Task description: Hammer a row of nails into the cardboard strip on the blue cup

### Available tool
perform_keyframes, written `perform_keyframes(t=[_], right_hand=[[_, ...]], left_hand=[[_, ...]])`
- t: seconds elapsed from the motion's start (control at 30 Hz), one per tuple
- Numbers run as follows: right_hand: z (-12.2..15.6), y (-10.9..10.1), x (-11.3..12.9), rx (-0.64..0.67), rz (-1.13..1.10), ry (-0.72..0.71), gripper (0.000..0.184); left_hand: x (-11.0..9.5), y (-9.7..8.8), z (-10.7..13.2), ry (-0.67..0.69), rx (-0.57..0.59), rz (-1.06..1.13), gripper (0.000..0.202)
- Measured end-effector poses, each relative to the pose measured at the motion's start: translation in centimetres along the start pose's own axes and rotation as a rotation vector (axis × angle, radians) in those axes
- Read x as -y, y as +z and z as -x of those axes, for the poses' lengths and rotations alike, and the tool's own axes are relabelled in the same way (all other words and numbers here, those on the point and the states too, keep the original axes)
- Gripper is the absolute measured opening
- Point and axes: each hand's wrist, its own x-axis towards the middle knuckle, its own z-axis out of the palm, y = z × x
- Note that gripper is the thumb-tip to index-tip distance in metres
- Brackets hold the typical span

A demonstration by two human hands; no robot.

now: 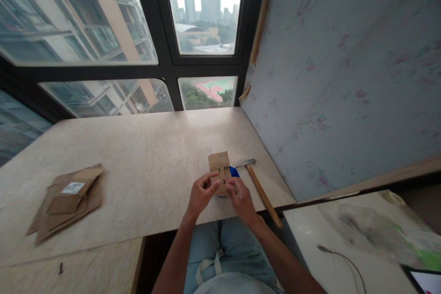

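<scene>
A piece of brown cardboard point(218, 160) lies on the counter in front of me, with several small dark screws or nails point(226, 168) standing in a row across it. Over its lower right part, my right hand point(241, 198) is closed in a pinch at a small dark screw or nail point(224, 182). My left hand point(201, 195) is at the cardboard's left side, its forefinger and thumb apart and nothing visible between them. A blue object point(234, 172) shows partly from under the cardboard. To the right rests a hammer point(260, 188) with a wooden handle, its end past the counter's front edge.
Flattened brown cardboard packages point(74, 206) are stacked on the left of the counter point(144, 161). A small dark screw point(61, 268) stands at the lower left. A papered wall point(344, 87) borders the right; a white surface point(317, 225) there holds a cable point(339, 253) and plastic bags point(372, 229).
</scene>
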Motion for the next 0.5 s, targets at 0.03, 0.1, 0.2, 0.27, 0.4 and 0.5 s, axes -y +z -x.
perform_keyframes(t=[0.03, 0.1, 0.2, 0.27, 0.4, 0.5], right_hand=[[0.0, 0.0, 0.2, 0.003, -0.004, 0.007, 0.017], [0.0, 0.1, 0.6, 0.014, -0.009, 0.016, 0.018], [0.1, 0.2, 0.9, 0.026, -0.012, 0.024, 0.020], [0.1, 0.2, 1.0, 0.031, -0.014, 0.032, 0.020], [-0.3, 0.1, 0.9, 0.046, -0.013, 0.045, 0.022], [-0.8, -0.2, 0.8, 0.047, -0.004, 0.055, 0.021]], left_hand=[[-0.1, 0.2, 0.3, -0.015, 0.039, 0.041, 0.038], [0.0, 0.6, 0.9, -0.047, 0.085, 0.119, 0.037], [0.5, 1.1, 1.5, -0.071, 0.049, 0.192, 0.034], [0.7, 1.2, 1.5, -0.067, 0.008, 0.189, 0.032], [0.3, 1.0, 1.0, -0.052, -0.002, 0.091, 0.033], [-0.2, 0.6, 0.1, -0.033, -0.016, 0.045, 0.032]])
